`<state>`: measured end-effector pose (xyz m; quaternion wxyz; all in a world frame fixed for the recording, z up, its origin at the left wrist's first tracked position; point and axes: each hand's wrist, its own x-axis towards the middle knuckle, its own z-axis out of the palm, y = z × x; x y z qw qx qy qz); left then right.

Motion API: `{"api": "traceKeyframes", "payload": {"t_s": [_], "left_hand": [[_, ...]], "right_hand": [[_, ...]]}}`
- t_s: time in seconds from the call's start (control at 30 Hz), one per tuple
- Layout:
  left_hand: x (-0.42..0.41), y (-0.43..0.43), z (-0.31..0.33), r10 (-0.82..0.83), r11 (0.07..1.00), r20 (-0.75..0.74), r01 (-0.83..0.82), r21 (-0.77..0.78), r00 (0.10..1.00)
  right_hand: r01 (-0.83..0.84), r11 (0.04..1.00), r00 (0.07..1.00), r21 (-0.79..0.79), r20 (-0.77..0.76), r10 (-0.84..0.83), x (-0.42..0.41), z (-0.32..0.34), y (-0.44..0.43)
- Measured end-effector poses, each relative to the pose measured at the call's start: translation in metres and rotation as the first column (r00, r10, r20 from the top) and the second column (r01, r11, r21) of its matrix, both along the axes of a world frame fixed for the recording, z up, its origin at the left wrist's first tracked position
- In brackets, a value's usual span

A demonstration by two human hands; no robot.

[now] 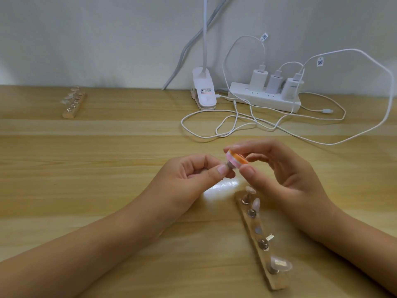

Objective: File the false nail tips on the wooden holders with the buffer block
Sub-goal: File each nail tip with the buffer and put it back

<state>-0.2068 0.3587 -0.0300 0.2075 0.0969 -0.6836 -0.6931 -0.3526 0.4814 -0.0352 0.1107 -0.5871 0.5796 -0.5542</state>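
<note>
While the left hand is pinching a small peg between its thumb and curled fingers, the right hand is pinching the buffer by its edges with thumb and fingertips. The pink and orange buffer is touching the top of the peg. Both hands are hovering close together above the table. The buffer is hiding the nail tip on that peg, so how it is sitting cannot be told. Just below the right hand, a holder is lying on the table, with clear tips sitting on some of its pegs and a bare round spot showing in the middle. A far holder is lying well apart at the back left, carrying more tips. At the back, a lamp clip is standing beside a power strip that is holding three chargers, and white cables are looping over the table.
</note>
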Motion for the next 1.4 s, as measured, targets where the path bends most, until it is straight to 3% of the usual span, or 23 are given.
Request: {"api": "traceKeyframes", "payload": {"t_s": [0.2, 0.3, 0.4, 0.53, 0.63, 0.77, 0.87, 0.97, 1.4], "left_hand": [[0.0, 0.001, -0.001, 0.026, 1.0, 0.01, -0.026, -0.007, 1.0], [0.0, 0.002, 0.0, 0.019, 0.999, -0.003, -0.019, -0.032, 1.0], [0.0, 0.001, -0.001, 0.049, 0.999, -0.011, -0.049, -0.011, 0.999], [0.0, 0.002, -0.001, 0.052, 0.998, 0.0, -0.052, -0.029, 0.999], [0.0, 0.0, -0.003, 0.079, 0.997, 0.005, -0.079, -0.002, 0.997], [0.001, 0.0, -0.003, 0.049, 0.998, 0.019, -0.048, -0.028, 0.999], [0.002, -0.001, -0.004, 0.064, 0.997, 0.025, -0.063, -0.039, 0.998], [0.002, -0.001, -0.004, 0.068, 0.996, 0.042, -0.065, -0.065, 0.997], [0.004, -0.002, -0.001, 0.053, 0.999, 0.031, -0.053, -0.014, 0.998]], "right_hand": [[-0.011, 1.0, 1.0, -0.01, 0.026, 0.011, 0.001, 0.001, 0.001], [-0.005, 0.998, 0.996, -0.062, -0.094, -0.001, 0.004, -0.001, 0.001], [0.021, 0.999, 1.0, -0.027, -0.004, -0.022, 0.002, -0.002, -0.001], [0.017, 0.996, 0.996, -0.084, -0.083, -0.024, 0.005, -0.002, 0.001], [0.041, 0.999, 0.999, -0.018, 0.007, -0.041, 0.003, -0.002, 0.0], [0.018, 0.999, 0.999, -0.036, -0.034, -0.019, 0.004, -0.002, 0.002], [0.032, 0.999, 0.999, -0.005, 0.02, -0.032, 0.002, -0.001, 0.002], [-0.016, 0.999, 0.997, -0.051, -0.073, 0.013, 0.005, -0.001, 0.003], [0.039, 0.997, 0.984, 0.069, 0.169, -0.05, -0.007, 0.001, -0.001]]}}
